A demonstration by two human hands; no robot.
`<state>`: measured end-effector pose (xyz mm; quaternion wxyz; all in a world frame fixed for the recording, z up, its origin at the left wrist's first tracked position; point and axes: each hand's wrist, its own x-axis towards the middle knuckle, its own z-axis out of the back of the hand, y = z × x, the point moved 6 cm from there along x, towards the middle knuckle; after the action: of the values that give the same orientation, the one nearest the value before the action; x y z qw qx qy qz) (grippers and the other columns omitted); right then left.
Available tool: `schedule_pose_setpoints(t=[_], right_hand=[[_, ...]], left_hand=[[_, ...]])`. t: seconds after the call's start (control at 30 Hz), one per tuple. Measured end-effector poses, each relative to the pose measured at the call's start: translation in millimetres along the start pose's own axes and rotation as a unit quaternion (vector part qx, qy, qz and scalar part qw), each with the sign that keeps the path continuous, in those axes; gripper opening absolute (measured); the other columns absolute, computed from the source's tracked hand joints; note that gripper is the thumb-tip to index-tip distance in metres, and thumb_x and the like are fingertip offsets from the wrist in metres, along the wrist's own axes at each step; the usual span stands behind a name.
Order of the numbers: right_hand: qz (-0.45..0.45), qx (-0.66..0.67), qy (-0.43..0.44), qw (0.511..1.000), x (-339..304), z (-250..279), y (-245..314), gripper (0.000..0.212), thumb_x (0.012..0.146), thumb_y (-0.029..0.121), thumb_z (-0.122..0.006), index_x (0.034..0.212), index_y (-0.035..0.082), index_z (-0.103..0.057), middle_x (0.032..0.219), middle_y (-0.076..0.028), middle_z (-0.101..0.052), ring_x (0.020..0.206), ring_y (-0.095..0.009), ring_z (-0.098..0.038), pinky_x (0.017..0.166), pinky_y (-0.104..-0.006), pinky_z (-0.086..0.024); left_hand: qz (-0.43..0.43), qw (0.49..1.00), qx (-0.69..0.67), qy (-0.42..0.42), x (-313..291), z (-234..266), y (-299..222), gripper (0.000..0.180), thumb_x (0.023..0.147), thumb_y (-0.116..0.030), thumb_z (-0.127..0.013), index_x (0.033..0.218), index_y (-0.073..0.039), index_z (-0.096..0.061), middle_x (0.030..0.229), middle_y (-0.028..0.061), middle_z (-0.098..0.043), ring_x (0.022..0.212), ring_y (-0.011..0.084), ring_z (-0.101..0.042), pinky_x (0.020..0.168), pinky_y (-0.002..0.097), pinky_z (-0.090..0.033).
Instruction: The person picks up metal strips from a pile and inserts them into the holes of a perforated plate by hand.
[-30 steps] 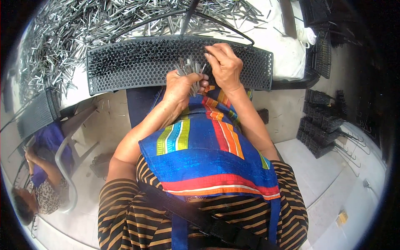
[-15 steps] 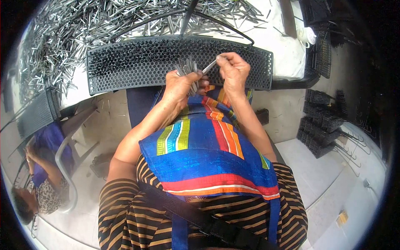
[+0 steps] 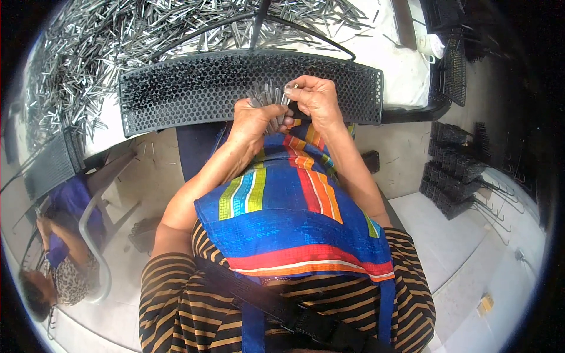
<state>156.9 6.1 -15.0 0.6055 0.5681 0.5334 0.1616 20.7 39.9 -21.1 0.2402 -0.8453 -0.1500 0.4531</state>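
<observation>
My left hand [image 3: 254, 122] is closed around a bundle of thin, flat metal strips [image 3: 272, 97], grey and silvery, whose ends fan out above the thumb. Right beside it, my right hand [image 3: 318, 101] pinches with thumb and forefinger at the edge of the bundle; a strip appears to be between them, mostly hidden by the fingers. Both hands are over the near side of a long, curved black perforated panel [image 3: 182, 109]. Many short dark pieces [image 3: 170, 76] stand up in its holes, densest along the far and left parts.
Beyond the panel, a big heap of loose metal strips [image 3: 176, 29] covers the white tabletop [image 3: 376, 65]. A white cup [image 3: 431, 47] stands at the back right. Stacked black racks with hooks [image 3: 453, 170] are at the right. Another person [image 3: 65, 247] sits at the left near a similar panel.
My right hand has moved left and down to the bundle; the strip that stuck out between its fingers and the bundle is now mostly hidden. My left hand keeps its grip.
</observation>
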Motion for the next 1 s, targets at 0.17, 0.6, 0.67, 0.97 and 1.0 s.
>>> schedule_pose_setpoints(t=[0.17, 0.6, 0.67, 0.97, 1.0], right_hand=[[-0.037, -0.022, 0.058, 0.997, 3.0, 1.5, -9.4, 0.007, 0.077, 0.000, -0.070, 0.084, -0.001, -0.066, 0.061, 0.001, -0.058, 0.042, -0.001, -0.037, 0.038, -0.0174, -0.023], [0.283, -0.076, -0.168, 0.941, 8.4, 25.2, 23.5, 0.007, 0.081, 0.003, -0.070, 0.085, -0.002, -0.067, 0.067, 0.002, -0.060, 0.052, -0.002, -0.046, 0.046, -0.0171, -0.034], [0.297, -0.109, -0.178, 0.932, 11.9, 25.3, 22.2, 0.007, 0.081, 0.002, -0.070, 0.086, -0.002, -0.067, 0.071, 0.003, -0.061, 0.057, 0.000, -0.048, 0.050, -0.0159, -0.035], [0.345, -0.165, -0.184, 0.906, 14.6, 27.1, 24.5, 0.006, 0.081, 0.001, -0.070, 0.085, -0.003, -0.068, 0.071, 0.004, -0.061, 0.060, -0.001, -0.048, 0.052, -0.0172, -0.037], [0.363, -0.224, -0.189, 0.885, 9.8, 22.7, 29.6, 0.005, 0.080, 0.000, -0.070, 0.084, -0.002, -0.068, 0.070, 0.003, -0.061, 0.059, -0.002, -0.047, 0.052, -0.0181, -0.037]], left_hand=[[-0.037, 0.999, 0.016, -0.014, -2.1, -2.9, 0.4, 0.012, 0.079, 0.004, -0.059, 0.088, 0.001, -0.065, 0.077, 0.0126, -0.068, 0.061, 0.0193, -0.067, 0.050, 0.0283, -0.055], [0.036, 0.997, 0.062, 0.016, -23.4, 15.3, 19.8, 0.020, 0.076, 0.011, -0.056, 0.094, 0.004, -0.063, 0.080, 0.0133, -0.068, 0.065, 0.0196, -0.066, 0.061, 0.0305, -0.056], [0.054, 0.995, 0.068, 0.046, -31.1, 24.5, 28.7, 0.018, 0.074, 0.010, -0.056, 0.090, 0.006, -0.064, 0.084, 0.0157, -0.068, 0.072, 0.0221, -0.067, 0.069, 0.0320, -0.055], [0.031, 0.996, 0.076, 0.027, -30.1, 32.1, 26.1, 0.012, 0.079, 0.008, -0.059, 0.090, 0.003, -0.063, 0.079, 0.0118, -0.068, 0.065, 0.0148, -0.064, 0.058, 0.0261, -0.052], [0.030, 0.996, 0.074, 0.026, -29.9, 31.2, 24.8, 0.012, 0.079, 0.008, -0.059, 0.090, 0.003, -0.063, 0.079, 0.0118, -0.068, 0.065, 0.0148, -0.064, 0.058, 0.0261, -0.052]])
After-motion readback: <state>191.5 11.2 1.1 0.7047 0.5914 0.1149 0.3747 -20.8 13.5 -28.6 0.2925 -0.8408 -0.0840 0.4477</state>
